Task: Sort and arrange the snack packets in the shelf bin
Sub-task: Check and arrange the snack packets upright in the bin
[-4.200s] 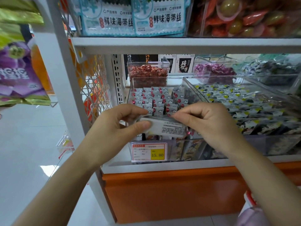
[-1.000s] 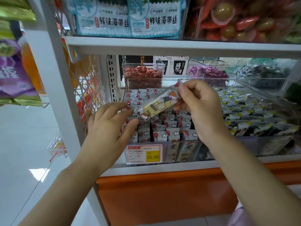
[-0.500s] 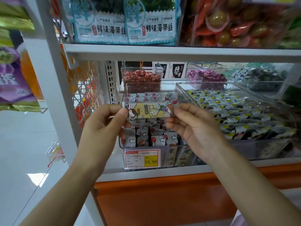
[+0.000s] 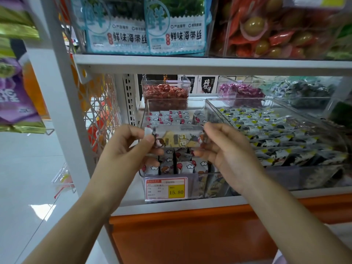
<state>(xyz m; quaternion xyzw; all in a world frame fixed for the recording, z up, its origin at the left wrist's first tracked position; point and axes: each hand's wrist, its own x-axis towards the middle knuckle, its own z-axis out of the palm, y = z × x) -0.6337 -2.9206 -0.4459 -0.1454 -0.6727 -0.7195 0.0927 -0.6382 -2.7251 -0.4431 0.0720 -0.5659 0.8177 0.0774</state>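
Observation:
A long snack packet [image 4: 179,139] with a yellow and grey cartoon print hangs level over the clear shelf bin [image 4: 146,109]. My left hand [image 4: 127,149] pinches its left end. My right hand [image 4: 226,151] pinches its right end. Below the packet, rows of small white packets [image 4: 182,166] with red and cloud prints stand upright inside the bin. More of them [image 4: 171,116] fill the bin's back part. A price tag [image 4: 165,188] reading 15.80 is fixed to the bin's front.
A wider clear bin [image 4: 213,103] of grey and yellow packets sits to the right. Smaller bins of red [image 4: 165,92] and purple [image 4: 240,91] candies stand behind. A shelf board [image 4: 209,66] runs overhead. A white upright post [image 4: 62,103] stands at left.
The packet went from tilted in my right hand to level between both hands. My left hand took hold of its left end, and the packet sank slightly toward the bin.

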